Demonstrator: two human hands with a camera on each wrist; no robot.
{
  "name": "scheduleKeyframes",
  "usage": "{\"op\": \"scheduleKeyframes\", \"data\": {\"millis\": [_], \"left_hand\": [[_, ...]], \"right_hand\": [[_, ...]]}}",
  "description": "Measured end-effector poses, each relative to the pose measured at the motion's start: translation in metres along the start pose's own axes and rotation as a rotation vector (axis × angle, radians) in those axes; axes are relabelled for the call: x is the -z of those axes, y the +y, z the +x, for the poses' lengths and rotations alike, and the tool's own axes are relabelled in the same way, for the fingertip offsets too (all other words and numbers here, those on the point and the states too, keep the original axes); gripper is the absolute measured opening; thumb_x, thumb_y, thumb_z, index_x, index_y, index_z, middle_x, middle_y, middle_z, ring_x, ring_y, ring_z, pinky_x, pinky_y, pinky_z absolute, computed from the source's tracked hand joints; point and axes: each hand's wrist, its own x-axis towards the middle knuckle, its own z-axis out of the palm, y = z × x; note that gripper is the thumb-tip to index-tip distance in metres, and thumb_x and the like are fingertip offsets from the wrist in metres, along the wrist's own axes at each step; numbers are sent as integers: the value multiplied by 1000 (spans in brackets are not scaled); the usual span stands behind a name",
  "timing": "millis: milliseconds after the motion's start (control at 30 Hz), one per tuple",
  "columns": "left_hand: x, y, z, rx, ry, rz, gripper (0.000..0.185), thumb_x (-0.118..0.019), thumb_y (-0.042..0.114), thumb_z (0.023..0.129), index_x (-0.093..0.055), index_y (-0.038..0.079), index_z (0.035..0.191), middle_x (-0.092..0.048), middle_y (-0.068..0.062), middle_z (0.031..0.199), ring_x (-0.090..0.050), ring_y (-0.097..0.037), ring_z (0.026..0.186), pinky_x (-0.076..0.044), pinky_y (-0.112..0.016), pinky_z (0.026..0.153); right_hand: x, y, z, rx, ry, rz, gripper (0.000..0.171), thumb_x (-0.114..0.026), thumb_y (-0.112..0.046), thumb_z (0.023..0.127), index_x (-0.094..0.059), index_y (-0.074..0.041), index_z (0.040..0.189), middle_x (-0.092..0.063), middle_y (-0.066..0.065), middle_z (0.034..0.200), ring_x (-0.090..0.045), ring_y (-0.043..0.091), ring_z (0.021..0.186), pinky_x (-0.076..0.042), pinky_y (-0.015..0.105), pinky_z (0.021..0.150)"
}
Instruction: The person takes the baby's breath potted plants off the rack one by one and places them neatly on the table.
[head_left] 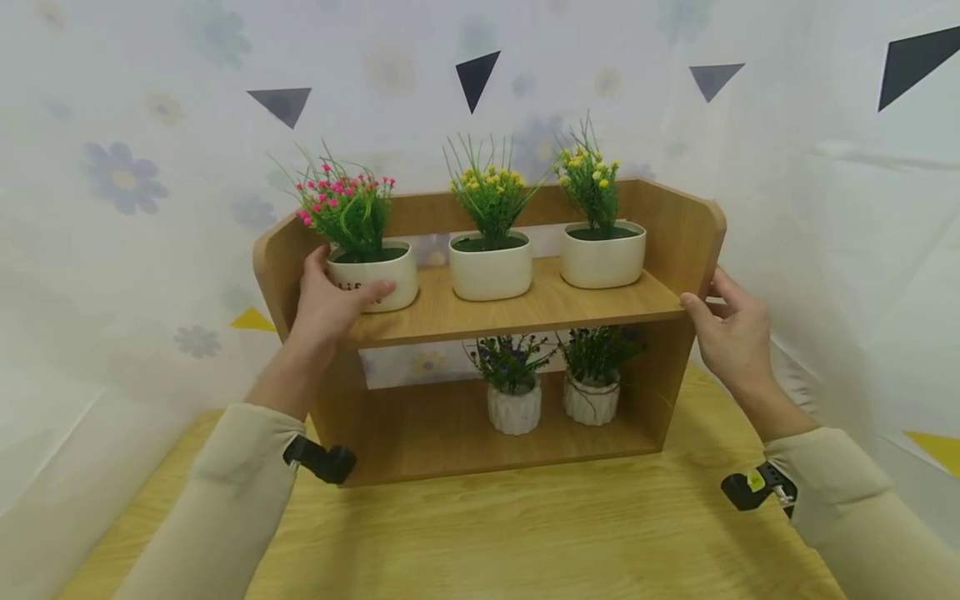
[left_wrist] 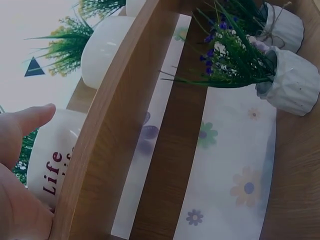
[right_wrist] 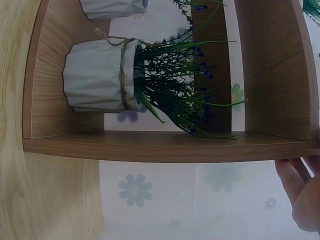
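Fingers of the left hand [head_left: 330, 304] curl around the white ceramic pot of pink flowers [head_left: 378, 279] (top tier's left end); the right hand [head_left: 731, 333] grips the two-tier wooden shelf [head_left: 678, 225], its right side panel.

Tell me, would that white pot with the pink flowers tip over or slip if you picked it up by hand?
The pink-flower pot looks squat and wide-based, so it probably stands steady and resists tipping. Its white surface looks glossy like glazed ceramic, so it may be somewhat slippery and could chip if dropped. The left hand wraps its side with thumb across the front, suggesting one hand manages it easily.
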Motion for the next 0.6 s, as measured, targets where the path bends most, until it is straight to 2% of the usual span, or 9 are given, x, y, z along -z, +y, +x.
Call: {"op": "scheduleKeyframes", "data": {"millis": [300,600], "left_hand": [[7,-2,12,13,-56,-21,116,-83,33,84,-1,13,162,-19,-13,164,-27,-27,146,-25,-40,119],[7,-5,16,2,-55,13,111,-83,31,85,-5,11,162,-23,-14,163,-29,-29,146,-25,-42,119]], "right_hand": [[-2,-1,0,15,2,15,38,-68,-9,96,-66,-9,134,-66,13,105,-60,-8,81,-48,8,75],[0,1,-1,2,-2,13,39,-69,-10,96,-65,-9,135,-66,14,107,-60,-9,81,-48,8,75]]}}
